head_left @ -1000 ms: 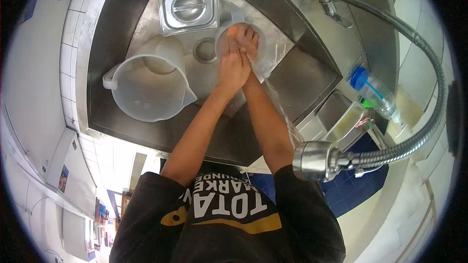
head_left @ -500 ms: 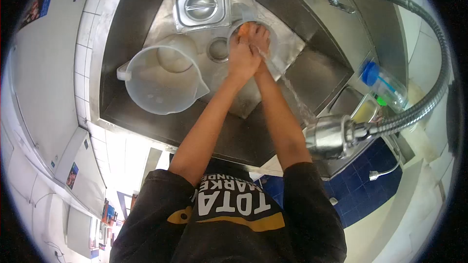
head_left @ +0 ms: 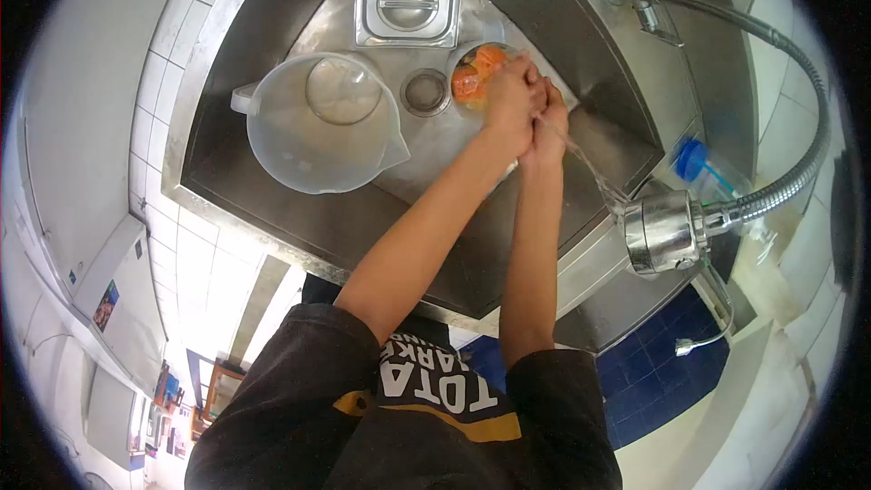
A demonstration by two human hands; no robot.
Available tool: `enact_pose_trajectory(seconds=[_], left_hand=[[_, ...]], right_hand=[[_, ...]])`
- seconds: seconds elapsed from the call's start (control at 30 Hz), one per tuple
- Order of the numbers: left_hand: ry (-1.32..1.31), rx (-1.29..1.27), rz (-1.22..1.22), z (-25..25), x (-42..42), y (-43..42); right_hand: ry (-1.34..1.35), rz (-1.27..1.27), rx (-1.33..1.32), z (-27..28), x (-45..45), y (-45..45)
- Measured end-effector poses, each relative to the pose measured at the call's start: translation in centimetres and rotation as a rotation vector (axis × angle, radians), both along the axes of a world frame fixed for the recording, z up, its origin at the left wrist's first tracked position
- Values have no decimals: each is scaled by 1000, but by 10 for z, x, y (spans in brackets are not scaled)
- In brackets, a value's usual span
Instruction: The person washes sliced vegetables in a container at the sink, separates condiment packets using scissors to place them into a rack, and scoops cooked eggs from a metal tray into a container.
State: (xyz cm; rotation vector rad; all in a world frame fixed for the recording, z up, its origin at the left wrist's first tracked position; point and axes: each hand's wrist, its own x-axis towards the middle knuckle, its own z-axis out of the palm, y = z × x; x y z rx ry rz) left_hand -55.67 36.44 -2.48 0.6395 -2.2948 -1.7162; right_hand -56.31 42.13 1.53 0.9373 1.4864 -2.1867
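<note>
Nearest the body, below the drain and to its right, the shower-type spray head hangs at the end of a ribbed metal hose, and a thin stream of water runs from it to the hands. The left hand and right hand are pressed together just right of the drain, fingers bent and partly closed; whether anything is held between them cannot be told. To the left of the drain is a big translucent jug, its handle on the far left and its pouring lip toward the right, with its round base showing on the side nearer the drain. Close on the right of the drain, and partly covered by the left hand, is a clear bowl with orange and reddish pieces in it. Beyond the drain, a lidded steel container rests on the bottom of the metal sink. A bottle with a blue cap is well to the right of the drain, outside the sink. Farthest off, beyond and right of the drain, the hose joins a wall tap.
</note>
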Motion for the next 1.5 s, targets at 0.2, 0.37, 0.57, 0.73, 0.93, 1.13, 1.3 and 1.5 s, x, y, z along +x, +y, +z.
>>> enact_pose_trajectory(seconds=[0.2, 0.37, 0.57, 0.73, 0.93, 1.13, 1.3, 1.5], left_hand=[[-8, 18, 151, 23, -3, 53], [49, 121, 726, 20, -18, 81], [108, -195, 111, -6, 31, 33], [-118, -330, -422, 77, 202, -63], [-280, -628, -515, 55, 319, -100], [-193, -724, -571, 54, 336, -106], [-160, -752, -357, 43, 335, -97], [-154, -752, -333, 59, 338, -104]], right_hand=[[51, 254, 217, 53, 29, 2], [101, 359, 249, 57, 24, 15], [192, 455, 398, 42, 29, 7], [607, 980, 878, -22, 15, 14], [1695, 992, 1425, 36, 55, -50], [1424, 1307, 1134, -40, 8, -28], [2153, 802, 1281, -43, 9, -49], [1720, 1112, 1165, -55, 6, -39]])
